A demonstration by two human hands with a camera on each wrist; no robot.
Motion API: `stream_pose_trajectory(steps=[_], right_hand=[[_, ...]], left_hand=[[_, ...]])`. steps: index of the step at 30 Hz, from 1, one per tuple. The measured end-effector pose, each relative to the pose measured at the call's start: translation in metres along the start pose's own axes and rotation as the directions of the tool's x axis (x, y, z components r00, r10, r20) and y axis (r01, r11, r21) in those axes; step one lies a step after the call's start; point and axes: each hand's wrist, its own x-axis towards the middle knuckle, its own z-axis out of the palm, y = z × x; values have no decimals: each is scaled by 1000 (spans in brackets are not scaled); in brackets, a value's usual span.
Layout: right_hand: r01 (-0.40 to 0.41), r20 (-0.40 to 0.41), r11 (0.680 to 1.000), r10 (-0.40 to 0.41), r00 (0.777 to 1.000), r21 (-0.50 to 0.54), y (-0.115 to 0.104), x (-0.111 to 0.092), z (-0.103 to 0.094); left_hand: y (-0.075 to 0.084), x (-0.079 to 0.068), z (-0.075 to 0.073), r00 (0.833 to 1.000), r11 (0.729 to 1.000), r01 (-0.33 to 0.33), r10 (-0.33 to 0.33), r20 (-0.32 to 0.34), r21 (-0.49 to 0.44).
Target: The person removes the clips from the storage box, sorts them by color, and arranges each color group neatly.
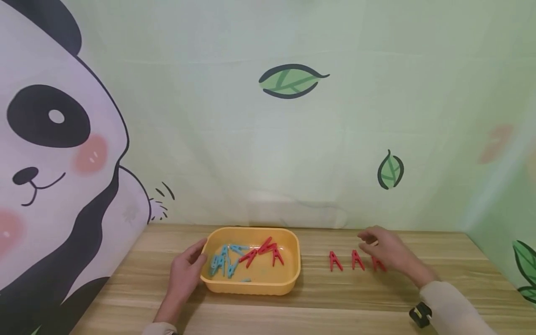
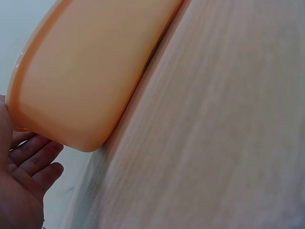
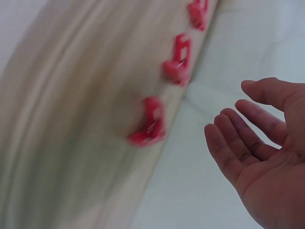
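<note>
Basin (image 1: 251,289) on a table (image 1: 318,318) before a wall (image 1: 209,139), clothespins (image 1: 275,252) in the basin, left hand (image 1: 185,272) at its left end, three more pegs (image 1: 355,257) in a row to its right, right hand (image 1: 389,250) near the row's right end

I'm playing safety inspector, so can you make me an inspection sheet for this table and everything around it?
Surface: wood-grain table.
Job's things: yellow basin holding blue clothespins and red clothespins; three more red clothespins stand apart in a row on the table, right of it.
Clutter: nothing seen.
Hands: left hand touches the basin's left side; right hand is near the row's right end, holding nothing. A small black item is by the right wrist.
Cables: nothing seen.
Surroundings: pale green backdrop with a panda and leaves.
</note>
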Motion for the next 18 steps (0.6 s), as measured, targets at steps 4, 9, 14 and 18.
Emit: stream_pose_trajectory(steps=[4,9,14,18], right_hand=[[75,-21,996,-74,997,44,-21,5,4],[161,-28,983,-160,987,85,-47,11,10],[202,16,972,-205,979,124,-71,18,19],[198,55,970,-207,977,138,-89,25,31]], left_hand=[[0,0,0,1000,1000,-5,5,-1,2],[0,0,0,1000,1000,-4,5,-11,10],[1,-1,0,1000,1000,11,-11,-7,7],[1,0,0,1000,1000,13,-13,0,4]])
